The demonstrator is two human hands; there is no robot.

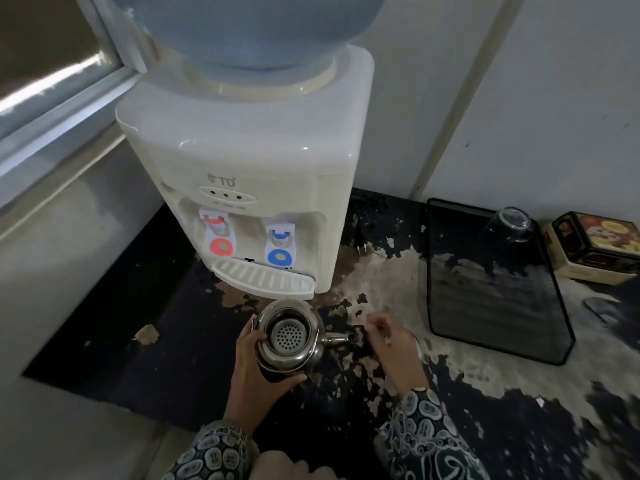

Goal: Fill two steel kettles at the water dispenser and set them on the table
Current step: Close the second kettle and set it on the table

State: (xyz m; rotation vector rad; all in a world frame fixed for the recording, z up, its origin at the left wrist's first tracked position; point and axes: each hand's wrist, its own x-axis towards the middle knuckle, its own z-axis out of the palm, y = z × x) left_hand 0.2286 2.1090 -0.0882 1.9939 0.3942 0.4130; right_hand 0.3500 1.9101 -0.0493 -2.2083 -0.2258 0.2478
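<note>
1. Steel kettle (291, 336) is up off the worn black table (156, 358), just short of the water dispenser (242, 168), lid off, strainer showing.
2. Risk, to my eye: the blue tap (280, 237) sits back over the drip tray (265, 279); come in off-centre and water hits the rim and spills.
3. Left hand (254, 368) cups the kettle's body from the near-left side, fingers curled round it, spout pointing right.
4. Right hand (393, 344) hangs beside the spout; blurred, so whether it pinches anything I cannot tell.
</note>
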